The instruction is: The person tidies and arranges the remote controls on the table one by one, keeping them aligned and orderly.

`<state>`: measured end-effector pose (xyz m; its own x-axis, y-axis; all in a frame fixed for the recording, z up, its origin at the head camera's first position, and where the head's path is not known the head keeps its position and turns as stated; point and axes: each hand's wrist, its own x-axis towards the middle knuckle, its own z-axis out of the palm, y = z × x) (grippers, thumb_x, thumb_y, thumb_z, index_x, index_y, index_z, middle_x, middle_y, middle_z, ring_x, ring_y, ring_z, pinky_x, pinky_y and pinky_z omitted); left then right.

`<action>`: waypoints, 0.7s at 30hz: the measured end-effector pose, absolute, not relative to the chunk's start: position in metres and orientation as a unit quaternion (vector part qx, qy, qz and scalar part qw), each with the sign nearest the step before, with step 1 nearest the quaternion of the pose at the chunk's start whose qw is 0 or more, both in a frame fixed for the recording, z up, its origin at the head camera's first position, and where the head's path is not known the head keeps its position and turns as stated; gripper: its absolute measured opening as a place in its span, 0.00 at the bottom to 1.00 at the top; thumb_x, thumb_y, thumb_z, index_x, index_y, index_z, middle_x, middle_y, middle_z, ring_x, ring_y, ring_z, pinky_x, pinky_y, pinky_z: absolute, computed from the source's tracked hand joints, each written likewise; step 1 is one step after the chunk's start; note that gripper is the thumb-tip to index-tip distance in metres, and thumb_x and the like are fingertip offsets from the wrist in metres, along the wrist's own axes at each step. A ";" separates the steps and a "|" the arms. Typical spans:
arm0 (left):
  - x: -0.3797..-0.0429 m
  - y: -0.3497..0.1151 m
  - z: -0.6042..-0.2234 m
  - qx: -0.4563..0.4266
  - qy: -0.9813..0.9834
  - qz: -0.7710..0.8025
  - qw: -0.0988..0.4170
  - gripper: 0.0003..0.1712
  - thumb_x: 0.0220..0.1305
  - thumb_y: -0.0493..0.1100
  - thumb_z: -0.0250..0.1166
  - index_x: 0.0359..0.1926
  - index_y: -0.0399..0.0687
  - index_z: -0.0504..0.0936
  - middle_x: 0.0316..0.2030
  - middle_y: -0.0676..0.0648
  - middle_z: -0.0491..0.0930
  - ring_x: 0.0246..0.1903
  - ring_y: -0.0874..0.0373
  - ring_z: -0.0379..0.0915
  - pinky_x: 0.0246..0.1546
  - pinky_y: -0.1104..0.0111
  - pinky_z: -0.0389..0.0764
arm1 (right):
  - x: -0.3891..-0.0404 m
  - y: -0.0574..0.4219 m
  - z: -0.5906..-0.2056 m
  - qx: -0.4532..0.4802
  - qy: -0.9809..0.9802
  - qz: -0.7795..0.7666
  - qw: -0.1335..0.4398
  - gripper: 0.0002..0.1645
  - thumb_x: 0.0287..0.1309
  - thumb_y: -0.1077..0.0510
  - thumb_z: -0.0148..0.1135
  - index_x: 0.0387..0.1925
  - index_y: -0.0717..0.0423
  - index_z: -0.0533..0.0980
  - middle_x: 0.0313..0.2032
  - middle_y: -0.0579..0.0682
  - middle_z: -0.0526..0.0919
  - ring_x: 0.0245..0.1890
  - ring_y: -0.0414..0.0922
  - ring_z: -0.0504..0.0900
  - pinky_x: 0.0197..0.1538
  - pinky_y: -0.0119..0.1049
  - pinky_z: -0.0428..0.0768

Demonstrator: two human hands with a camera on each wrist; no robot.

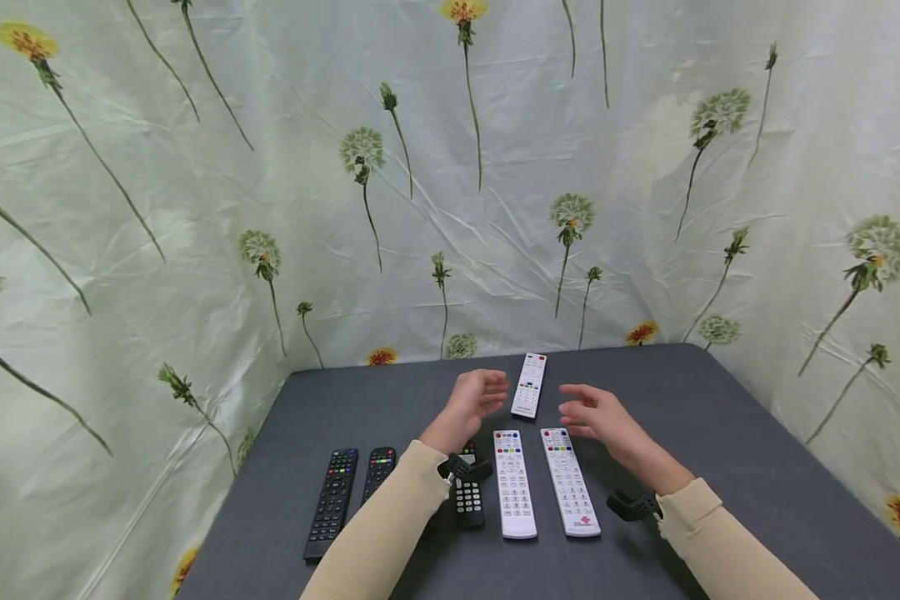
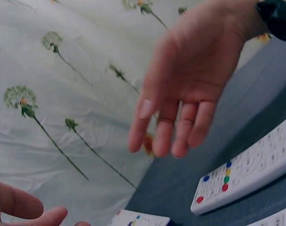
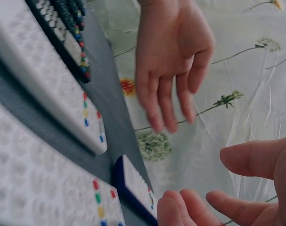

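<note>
My left hand (image 1: pixel 467 410) hovers over the table with loosely bent fingers and nothing in it. Facing it, my right hand (image 1: pixel 607 427) is likewise empty, its fingers relaxed. Between and beyond them lies a white remote control (image 1: pixel 528 385) with a dark edge, near the table's back. Closer in, a white remote control (image 1: pixel 514 483) and another white remote control (image 1: pixel 570 483) lie side by side below the hands. A black remote control (image 1: pixel 468 500) is partly hidden by my left wrist. In the right wrist view, the left hand (image 3: pixel 173 61) points fingers downward above the table.
Two more black remotes, one long remote (image 1: pixel 332 504) and one remote (image 1: pixel 378 471) partly covered by my left sleeve, lie on the left. The dark grey table (image 1: pixel 397 400) ends at a flower-printed curtain (image 1: pixel 495 250). Each wrist wears a black band.
</note>
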<state>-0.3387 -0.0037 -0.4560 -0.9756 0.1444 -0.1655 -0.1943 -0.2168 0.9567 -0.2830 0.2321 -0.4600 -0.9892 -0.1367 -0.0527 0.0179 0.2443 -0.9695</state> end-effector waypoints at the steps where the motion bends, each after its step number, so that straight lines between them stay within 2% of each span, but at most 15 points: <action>1: -0.341 -0.003 -0.457 -0.018 0.623 0.775 0.108 0.22 0.66 0.36 0.54 0.58 0.32 0.79 0.54 0.34 0.81 0.47 0.43 0.80 0.56 0.52 0.77 | -0.286 0.230 -0.460 -0.039 0.785 -0.615 0.063 0.34 0.70 0.57 0.59 0.72 0.64 0.62 0.58 0.69 0.73 0.56 0.62 0.78 0.56 0.49 0.81; 6: -0.353 0.004 -0.461 -0.020 0.636 0.765 0.100 0.24 0.66 0.34 0.51 0.63 0.37 0.76 0.58 0.34 0.76 0.55 0.37 0.73 0.59 0.47 0.73 | -0.303 0.220 -0.457 -0.030 0.772 -0.632 0.064 0.36 0.71 0.55 0.59 0.73 0.64 0.60 0.67 0.68 0.67 0.60 0.62 0.76 0.59 0.50 0.78; 11: -0.363 0.011 -0.462 -0.026 0.632 0.769 0.097 0.28 0.69 0.36 0.52 0.70 0.41 0.70 0.63 0.33 0.68 0.62 0.32 0.63 0.61 0.45 0.70 | -0.319 0.214 -0.458 -0.020 0.754 -0.652 0.072 0.38 0.72 0.55 0.57 0.76 0.63 0.56 0.69 0.68 0.64 0.64 0.64 0.71 0.63 0.53 0.74; 21: -0.370 0.020 -0.486 -0.039 0.643 0.754 0.130 0.36 0.68 0.37 0.52 0.76 0.41 0.59 0.67 0.32 0.62 0.63 0.34 0.62 0.60 0.47 0.71 | -0.338 0.204 -0.476 0.024 0.709 -0.695 0.118 0.43 0.73 0.56 0.52 0.79 0.61 0.44 0.73 0.68 0.55 0.71 0.66 0.59 0.68 0.58 0.65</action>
